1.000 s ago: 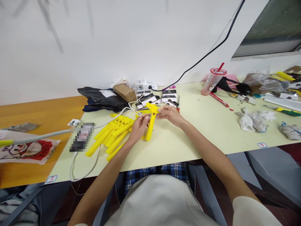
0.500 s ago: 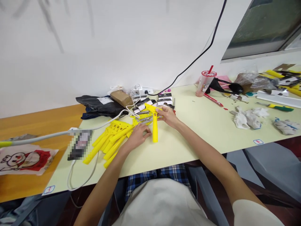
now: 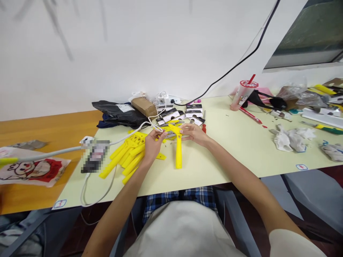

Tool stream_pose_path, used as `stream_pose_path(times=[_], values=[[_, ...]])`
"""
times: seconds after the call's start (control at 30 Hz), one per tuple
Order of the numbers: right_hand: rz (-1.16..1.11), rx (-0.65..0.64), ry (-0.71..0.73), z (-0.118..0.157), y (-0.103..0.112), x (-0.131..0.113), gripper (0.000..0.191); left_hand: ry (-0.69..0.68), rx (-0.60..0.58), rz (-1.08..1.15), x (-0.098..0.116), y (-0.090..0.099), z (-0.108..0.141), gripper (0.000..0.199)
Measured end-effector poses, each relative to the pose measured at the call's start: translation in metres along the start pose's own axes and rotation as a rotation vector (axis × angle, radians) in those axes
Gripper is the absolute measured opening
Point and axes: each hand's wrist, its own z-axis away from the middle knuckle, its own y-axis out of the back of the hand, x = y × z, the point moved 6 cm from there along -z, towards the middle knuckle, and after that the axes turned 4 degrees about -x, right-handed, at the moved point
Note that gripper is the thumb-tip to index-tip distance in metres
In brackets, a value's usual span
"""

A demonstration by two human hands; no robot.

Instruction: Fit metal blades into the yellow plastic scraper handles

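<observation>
Where right fingers (image 3: 190, 130) pinch, tool (image 3: 178, 148) sits.

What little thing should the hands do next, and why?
I'd say the left hand could steady the lower end of the yellow tool, because only the right hand grips it, up near its top. I can't tell, though, whether the left hand already pinches something small.

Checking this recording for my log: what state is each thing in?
Yellow handle: held near its top
Right hand: gripping the yellow handle
Left hand: curled; whether holding anything, unclear
Other yellow handles: heaped together
Cup: lidded, straw inserted
Black plug: plugged in
Black bag: lying wrinkled
</observation>
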Motion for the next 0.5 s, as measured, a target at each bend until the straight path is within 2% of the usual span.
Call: stream_pose_path(times=[0.17,0.37,0.5], values=[[0.015,-0.022,-0.028,0.000,-0.007,0.005,0.020,0.024,0.020,0.125,-0.001,-0.003,0.003,0.038],[0.013,-0.059,-0.058,-0.001,-0.014,0.013,0.022,-0.036,-0.001,0.057,0.006,-0.003,0.002,0.034],[0.003,-0.056,-0.057,0.000,-0.015,0.013,0.024,0.073,-0.065,0.143,0.002,-0.010,0.003,0.044]])
